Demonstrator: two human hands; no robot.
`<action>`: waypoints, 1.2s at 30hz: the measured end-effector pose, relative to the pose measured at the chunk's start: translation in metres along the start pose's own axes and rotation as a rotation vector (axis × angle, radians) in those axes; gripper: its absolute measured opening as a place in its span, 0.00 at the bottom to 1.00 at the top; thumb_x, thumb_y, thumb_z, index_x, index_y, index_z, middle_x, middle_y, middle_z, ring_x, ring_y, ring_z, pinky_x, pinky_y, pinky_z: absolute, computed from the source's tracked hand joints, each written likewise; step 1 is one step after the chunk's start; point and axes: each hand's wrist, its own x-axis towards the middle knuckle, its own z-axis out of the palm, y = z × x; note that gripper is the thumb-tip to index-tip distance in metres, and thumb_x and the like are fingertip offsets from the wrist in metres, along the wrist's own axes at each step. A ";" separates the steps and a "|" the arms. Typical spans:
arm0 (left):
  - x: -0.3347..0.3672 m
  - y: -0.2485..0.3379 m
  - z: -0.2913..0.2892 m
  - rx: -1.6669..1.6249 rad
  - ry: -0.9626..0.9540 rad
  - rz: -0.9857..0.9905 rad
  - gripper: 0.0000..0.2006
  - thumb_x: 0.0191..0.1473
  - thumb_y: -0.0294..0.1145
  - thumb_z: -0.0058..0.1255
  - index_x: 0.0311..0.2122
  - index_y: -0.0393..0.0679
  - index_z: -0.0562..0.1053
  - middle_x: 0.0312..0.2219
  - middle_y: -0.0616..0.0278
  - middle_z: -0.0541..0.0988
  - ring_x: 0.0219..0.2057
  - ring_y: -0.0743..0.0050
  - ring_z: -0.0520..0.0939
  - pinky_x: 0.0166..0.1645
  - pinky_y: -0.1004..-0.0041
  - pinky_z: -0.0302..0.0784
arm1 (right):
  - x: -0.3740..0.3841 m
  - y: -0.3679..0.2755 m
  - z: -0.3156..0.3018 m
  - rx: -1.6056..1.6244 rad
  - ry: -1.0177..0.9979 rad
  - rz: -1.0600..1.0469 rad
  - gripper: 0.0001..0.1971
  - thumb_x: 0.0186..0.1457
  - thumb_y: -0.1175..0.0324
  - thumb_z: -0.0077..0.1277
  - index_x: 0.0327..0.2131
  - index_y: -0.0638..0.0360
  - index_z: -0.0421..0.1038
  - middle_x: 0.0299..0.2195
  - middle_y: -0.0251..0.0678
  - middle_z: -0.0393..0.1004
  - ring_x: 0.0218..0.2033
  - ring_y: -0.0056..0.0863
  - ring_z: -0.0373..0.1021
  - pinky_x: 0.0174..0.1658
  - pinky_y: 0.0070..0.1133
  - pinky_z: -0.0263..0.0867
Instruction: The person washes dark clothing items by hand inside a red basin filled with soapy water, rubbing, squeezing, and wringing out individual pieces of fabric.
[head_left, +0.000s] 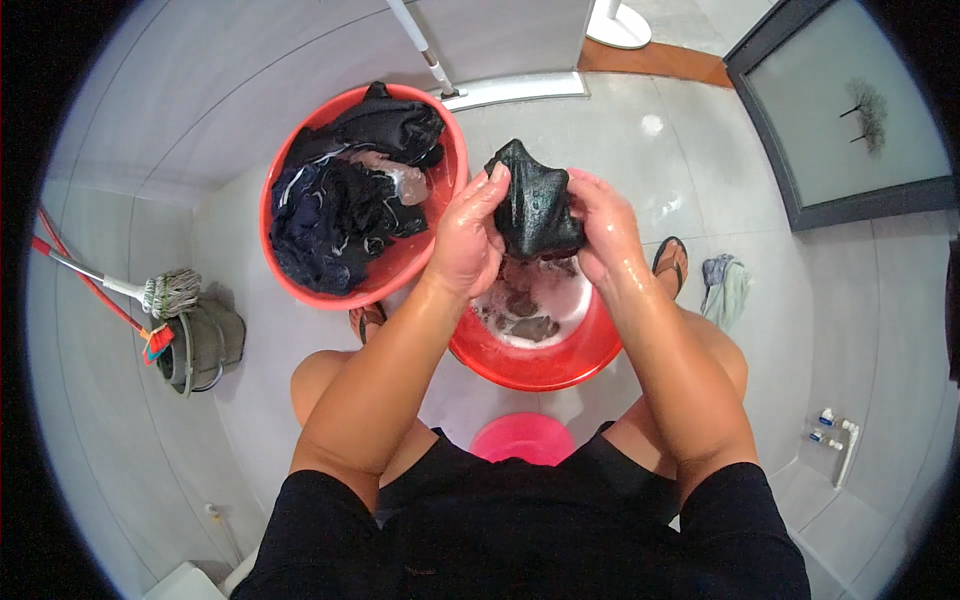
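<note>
A wet, shiny black piece of cloth (538, 212) is stretched between my two hands. My left hand (468, 238) grips its left edge, thumb on top. Its right edge is pinched by my right hand (606, 228), whose fingers are partly hidden behind the cloth. Just below, between my feet, stands a red basin (535, 378) of sudsy water, with dark cloth showing under the foam. A larger red tub (456, 150) sits to the left, heaped with wet dark clothes (335, 215) and one pale pinkish-brown piece (405, 183).
A grey bucket (212, 345) with a string mop (172, 293) and a broom (158, 342) stands at the far left. Beside my right foot lies a crumpled grey-green cloth (724, 290). A pink plastic seat (522, 437) is beneath me; a dark-framed panel (790, 205) stands at right.
</note>
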 end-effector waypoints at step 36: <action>0.009 -0.020 -0.018 0.206 0.138 0.080 0.11 0.64 0.39 0.52 0.34 0.44 0.75 0.28 0.71 0.77 0.30 0.83 0.76 0.37 0.76 0.74 | -0.023 -0.004 0.004 -0.205 -0.204 -0.461 0.07 0.62 0.72 0.52 0.32 0.62 0.66 0.34 0.42 0.79 0.35 0.23 0.74 0.43 0.24 0.71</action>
